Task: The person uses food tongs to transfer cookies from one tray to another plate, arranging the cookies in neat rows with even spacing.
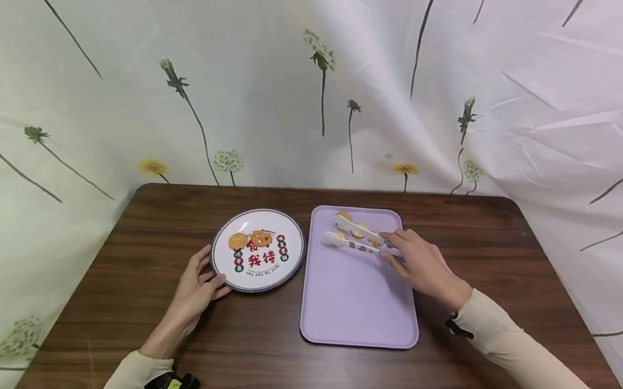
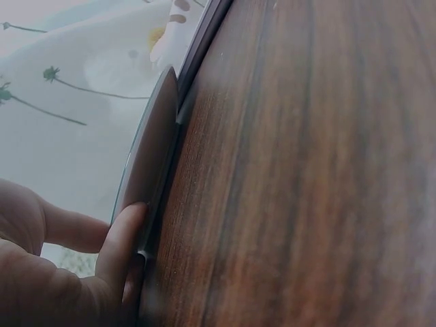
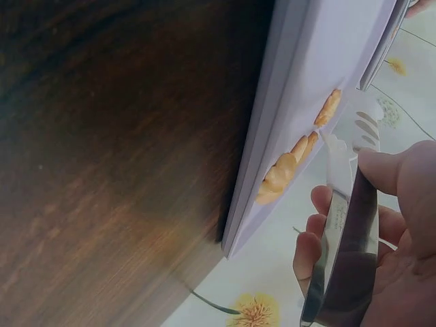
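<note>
My left hand [image 1: 196,288] holds the left rim of a white round plate [image 1: 293,248] with red and green lettering. In the left wrist view the thumb and a finger [image 2: 122,242] pinch its edge. Two cookies lie on the plate: a round swirled cookie [image 1: 238,241] and a pretzel-shaped cookie [image 1: 261,238]. My right hand [image 1: 420,263] grips white-tipped tongs [image 1: 357,246] over the far part of a lilac tray [image 1: 360,304]. The tongs' arms are spread apart, near several cookies [image 3: 279,174] in the tray. I cannot tell whether the tips touch a cookie.
The plate and tray stand side by side on a dark wooden table [image 1: 269,346], with a narrow gap between them. Behind the table hangs a pale cloth [image 1: 269,87] printed with dandelions. A black strap with a device [image 1: 175,384] is on the left wrist.
</note>
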Demonstrator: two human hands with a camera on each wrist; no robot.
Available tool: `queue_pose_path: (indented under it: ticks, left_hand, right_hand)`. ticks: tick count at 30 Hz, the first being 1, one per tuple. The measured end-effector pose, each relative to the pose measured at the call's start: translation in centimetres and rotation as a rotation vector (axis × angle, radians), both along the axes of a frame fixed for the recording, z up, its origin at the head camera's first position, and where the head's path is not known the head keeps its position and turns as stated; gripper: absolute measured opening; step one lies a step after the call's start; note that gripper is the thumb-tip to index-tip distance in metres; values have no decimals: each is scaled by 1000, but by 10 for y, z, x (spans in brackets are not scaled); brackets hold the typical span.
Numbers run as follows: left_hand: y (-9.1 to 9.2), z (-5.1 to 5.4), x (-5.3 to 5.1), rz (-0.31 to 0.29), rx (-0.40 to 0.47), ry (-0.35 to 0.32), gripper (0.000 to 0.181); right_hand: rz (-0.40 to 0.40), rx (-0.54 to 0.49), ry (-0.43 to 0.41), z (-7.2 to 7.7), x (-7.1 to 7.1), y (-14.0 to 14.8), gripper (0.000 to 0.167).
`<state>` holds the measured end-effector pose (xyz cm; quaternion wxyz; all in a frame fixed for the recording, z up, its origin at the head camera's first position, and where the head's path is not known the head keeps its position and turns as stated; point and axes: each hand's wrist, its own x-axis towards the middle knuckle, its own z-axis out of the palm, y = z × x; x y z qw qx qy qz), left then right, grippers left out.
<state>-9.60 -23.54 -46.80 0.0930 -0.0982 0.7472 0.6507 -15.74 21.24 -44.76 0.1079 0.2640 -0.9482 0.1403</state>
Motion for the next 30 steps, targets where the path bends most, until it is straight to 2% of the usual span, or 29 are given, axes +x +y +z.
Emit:
queue_pose_path:
  ticks: [18, 30]
  left_hand:
    - [-1, 1, -1, -3, 2, 5, 79]
    - [0, 1, -2, 3, 7, -4, 79]
  right_hand:
    - [-10, -1, -22, -7, 13, 7, 43]
    - [0, -10, -5, -9, 12, 6, 42]
